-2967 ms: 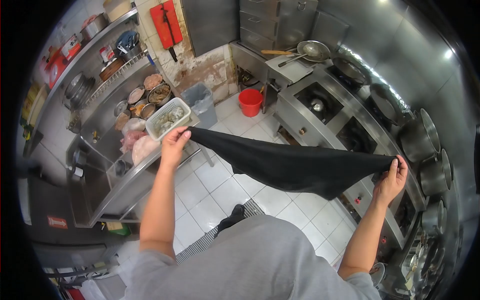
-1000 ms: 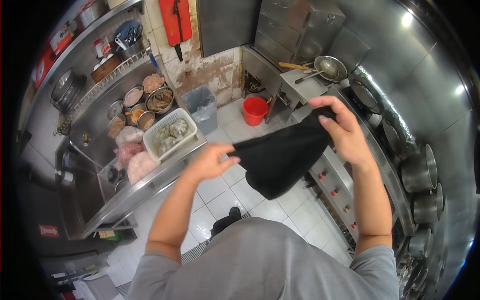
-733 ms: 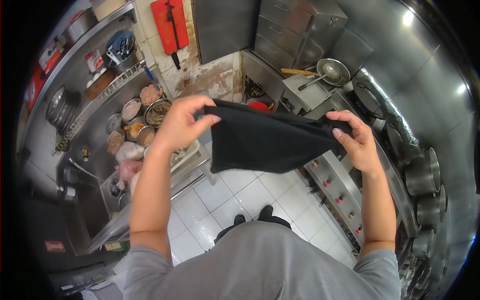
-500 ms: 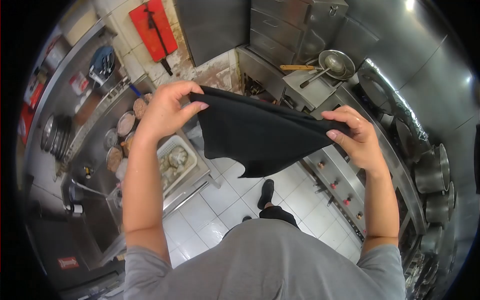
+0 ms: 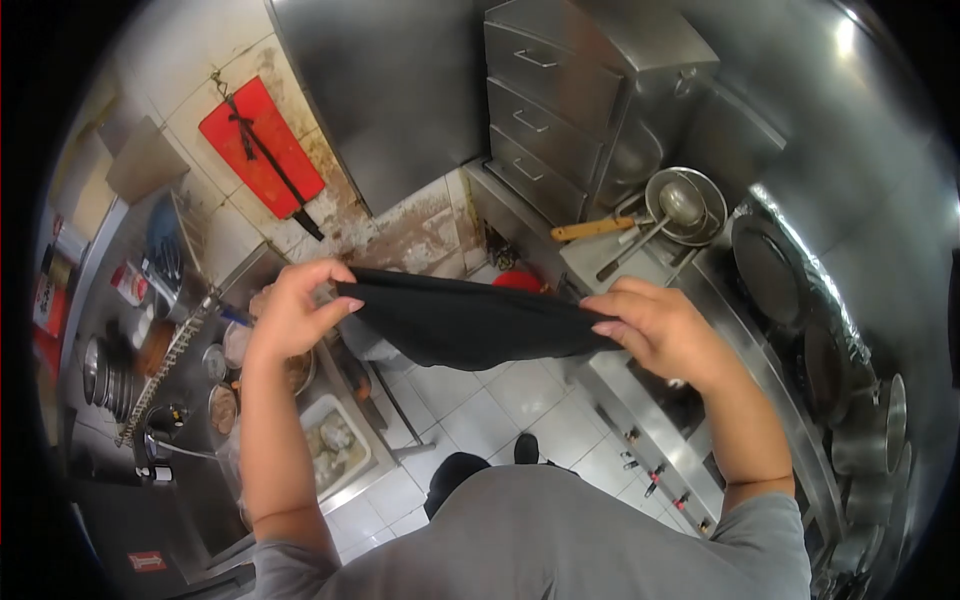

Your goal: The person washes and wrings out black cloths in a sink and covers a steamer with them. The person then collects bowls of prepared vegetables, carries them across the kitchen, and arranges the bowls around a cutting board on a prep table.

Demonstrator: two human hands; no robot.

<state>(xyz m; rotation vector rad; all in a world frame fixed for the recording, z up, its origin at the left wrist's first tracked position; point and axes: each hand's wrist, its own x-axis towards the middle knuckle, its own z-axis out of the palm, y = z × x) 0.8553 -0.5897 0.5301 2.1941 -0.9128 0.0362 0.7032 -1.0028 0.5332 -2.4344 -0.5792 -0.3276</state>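
Two hands hold up a black cloth (image 5: 465,322) between them, above the tiled floor (image 5: 525,395).
Nearest is the grey shirt (image 5: 520,535), and beyond it both bare arms reach forward. The cloth is dark and plain, with its upper edge nearly straight and its lower edge hanging in a loose curve, with soft folds towards the right. The left hand (image 5: 298,308) has its fingers closed in a pinch on one upper corner, thumb pointing inward. The right hand (image 5: 655,330) bends inward at the wrist, its fingers also pinched shut on the other end. Below and to the left, a white basket (image 5: 365,462) rests on the steel surface (image 5: 370,385). Farther away, a red board (image 5: 250,150) hangs on the wall.
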